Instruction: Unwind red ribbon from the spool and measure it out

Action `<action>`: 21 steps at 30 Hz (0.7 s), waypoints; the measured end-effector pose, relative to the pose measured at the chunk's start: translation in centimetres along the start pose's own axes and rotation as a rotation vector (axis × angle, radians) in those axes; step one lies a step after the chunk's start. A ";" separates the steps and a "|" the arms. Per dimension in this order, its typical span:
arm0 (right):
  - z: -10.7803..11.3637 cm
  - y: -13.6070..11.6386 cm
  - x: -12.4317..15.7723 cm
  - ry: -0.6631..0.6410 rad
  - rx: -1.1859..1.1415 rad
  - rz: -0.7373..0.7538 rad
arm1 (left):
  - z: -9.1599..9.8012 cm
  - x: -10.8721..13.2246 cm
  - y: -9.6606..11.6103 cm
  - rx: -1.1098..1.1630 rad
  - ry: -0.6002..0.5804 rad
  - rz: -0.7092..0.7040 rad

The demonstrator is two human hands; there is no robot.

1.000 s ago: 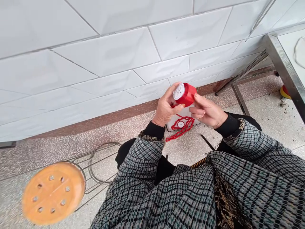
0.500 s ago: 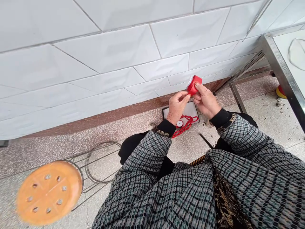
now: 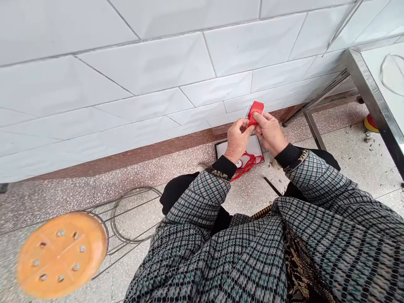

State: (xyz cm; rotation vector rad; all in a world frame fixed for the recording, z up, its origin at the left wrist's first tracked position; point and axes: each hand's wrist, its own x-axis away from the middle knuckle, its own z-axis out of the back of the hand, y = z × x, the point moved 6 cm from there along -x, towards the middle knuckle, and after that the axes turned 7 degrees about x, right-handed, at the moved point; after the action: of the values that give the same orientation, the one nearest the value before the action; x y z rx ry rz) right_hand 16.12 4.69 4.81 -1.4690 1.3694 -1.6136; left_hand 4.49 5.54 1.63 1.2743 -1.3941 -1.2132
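Both hands are raised in front of the tiled wall with a red spool of ribbon (image 3: 256,111) between them. My right hand (image 3: 268,134) grips the spool with thumb and fingers. My left hand (image 3: 237,140) is closed in a pinch at the spool's lower left edge; what it pinches is too small to make out. Below the hands, on the floor, lies a white box (image 3: 254,146) with a loose tangle of red cord (image 3: 248,163) and a small white-centred reel on it.
An orange round stool seat (image 3: 61,253) with a wire frame (image 3: 132,219) stands on the speckled floor at the lower left. A steel table edge (image 3: 372,92) and its legs are at the right. A red and yellow object (image 3: 370,122) lies under that table.
The spool went from my left hand's grip to my right hand's, turned edge-on and rose toward the wall. My left hand now pinches at its edge. The view drifted slightly.
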 end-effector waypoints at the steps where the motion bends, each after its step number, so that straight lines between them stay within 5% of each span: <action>1: 0.1 0.1 -0.1 -0.001 -0.007 -0.020 | -0.2 0.0 -0.2 0.058 -0.016 0.035; 6: 0.5 0.5 -0.8 -0.008 -0.027 -0.108 | -1.2 0.1 -1.1 0.279 -0.111 0.217; 11: 1.2 -0.2 -1.4 -0.014 -0.053 -0.118 | -0.9 0.6 -1.1 0.391 -0.123 0.257; 15: 1.8 -0.2 -1.9 -0.003 -0.089 -0.166 | -0.4 1.2 -0.5 0.315 -0.137 0.285; 21: 2.2 0.1 -2.8 0.000 -0.189 -0.215 | -0.6 2.1 0.1 0.202 -0.309 0.269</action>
State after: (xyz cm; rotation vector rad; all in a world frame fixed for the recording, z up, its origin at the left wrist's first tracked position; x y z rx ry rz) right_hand 18.89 6.53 3.43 -1.7797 1.4374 -1.6489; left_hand 4.81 3.40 1.75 1.0169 -1.8863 -1.1364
